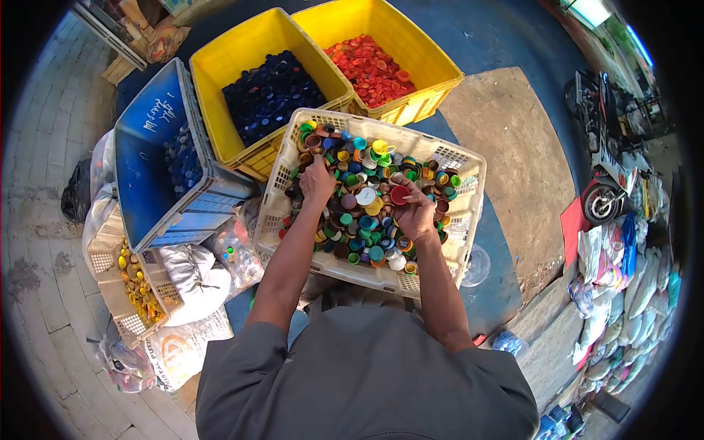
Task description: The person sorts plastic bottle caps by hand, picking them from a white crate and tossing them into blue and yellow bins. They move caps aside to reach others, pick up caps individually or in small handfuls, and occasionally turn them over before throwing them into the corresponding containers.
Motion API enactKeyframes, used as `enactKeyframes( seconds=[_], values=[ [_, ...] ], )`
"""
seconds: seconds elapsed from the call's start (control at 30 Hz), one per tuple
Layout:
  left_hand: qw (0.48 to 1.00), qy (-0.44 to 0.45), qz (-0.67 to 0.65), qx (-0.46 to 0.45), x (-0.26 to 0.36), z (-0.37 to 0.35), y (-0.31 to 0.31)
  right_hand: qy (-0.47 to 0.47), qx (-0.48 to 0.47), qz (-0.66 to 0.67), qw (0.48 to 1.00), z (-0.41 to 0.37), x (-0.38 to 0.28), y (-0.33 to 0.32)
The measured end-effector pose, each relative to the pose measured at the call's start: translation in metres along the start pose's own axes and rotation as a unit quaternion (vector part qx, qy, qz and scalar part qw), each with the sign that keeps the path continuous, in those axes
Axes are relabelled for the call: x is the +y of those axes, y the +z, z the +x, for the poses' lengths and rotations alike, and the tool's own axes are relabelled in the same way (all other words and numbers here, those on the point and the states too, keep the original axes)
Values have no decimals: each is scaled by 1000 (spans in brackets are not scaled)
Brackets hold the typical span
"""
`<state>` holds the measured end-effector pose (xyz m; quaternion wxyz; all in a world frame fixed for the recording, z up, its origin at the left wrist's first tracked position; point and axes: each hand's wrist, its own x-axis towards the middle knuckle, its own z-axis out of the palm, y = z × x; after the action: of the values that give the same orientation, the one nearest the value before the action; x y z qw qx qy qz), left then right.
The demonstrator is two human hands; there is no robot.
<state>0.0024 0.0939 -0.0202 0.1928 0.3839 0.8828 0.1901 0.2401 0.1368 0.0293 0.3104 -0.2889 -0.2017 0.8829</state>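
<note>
A white plastic crate (469, 213) full of mixed bottle caps (359, 242) lies tilted in front of my body. Over its right half, my right hand (416, 214) is closed on a red bottle cap (400, 194), which shows between the thumb and fingers. My left hand (317, 183) is at the crate's left part, its fingers bent down and pinched together among the caps. Whatever those fingers hold is hidden. A brown cap (314, 141) lies just beyond them, and a white cap (365, 196) sits between the two hands.
Beyond the crate stand a yellow bin (257, 44) of dark blue caps and another yellow bin (433, 66) of red caps. To the left are a blue bin (150, 176) and a crate (110, 257) of yellow caps. Sacks (623, 293) and a motorcycle (605, 187) are at right.
</note>
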Motion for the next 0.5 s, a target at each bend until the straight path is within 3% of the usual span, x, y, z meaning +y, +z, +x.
enactKeyframes(
  seconds=[0.1,0.3,0.33,0.4,0.43,0.5],
  values=[
    [998,-1,-53,21,-4,-1,3,7,31,9,999,1,3,-10],
    [979,105,-155,82,-27,-16,1,-31,145,32,988,1,-9,-22],
    [951,28,-308,23,-29,-18,-1,-30,159,44,986,1,-12,-24],
    [801,-128,-577,-95,-32,-26,-7,-43,174,88,980,-1,-17,-29],
    [742,-158,-642,-115,-28,-34,-22,-46,202,98,973,0,-20,-31],
    [696,-145,-691,-129,-29,-42,-29,-38,223,93,970,5,-22,-29]
  ],
)
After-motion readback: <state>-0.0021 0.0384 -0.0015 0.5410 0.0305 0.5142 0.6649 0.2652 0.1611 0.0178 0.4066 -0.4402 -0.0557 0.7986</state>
